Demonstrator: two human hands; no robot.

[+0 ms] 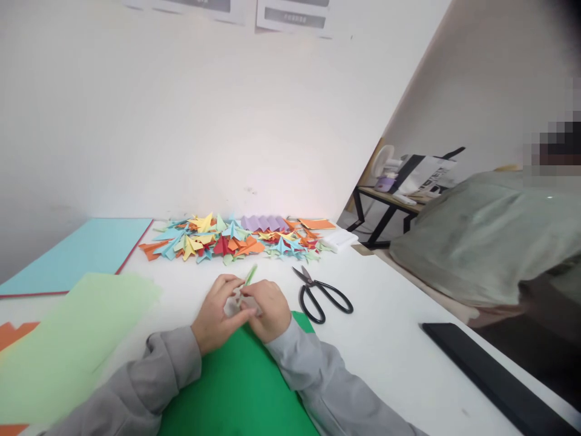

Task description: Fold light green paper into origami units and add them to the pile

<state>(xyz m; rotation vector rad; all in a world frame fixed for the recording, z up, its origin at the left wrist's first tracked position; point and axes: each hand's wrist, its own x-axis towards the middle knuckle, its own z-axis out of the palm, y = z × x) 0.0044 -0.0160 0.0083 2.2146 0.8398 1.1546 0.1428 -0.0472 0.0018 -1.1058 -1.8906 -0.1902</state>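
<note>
Pinched between the fingertips of both the left hand (216, 318) and the right hand (271, 309), a small pale-green paper piece (250, 274) sits right in the grip, its visible long axis pointing away from the person with a slight rightward lean, its lower part hidden by fingers, neither hand clearly nearer. Below the grip lies a green sheet (236, 387); just right of it rest black-handled scissors (309, 282), and beyond it spreads a heap of folded paper pieces (247, 246).
</note>
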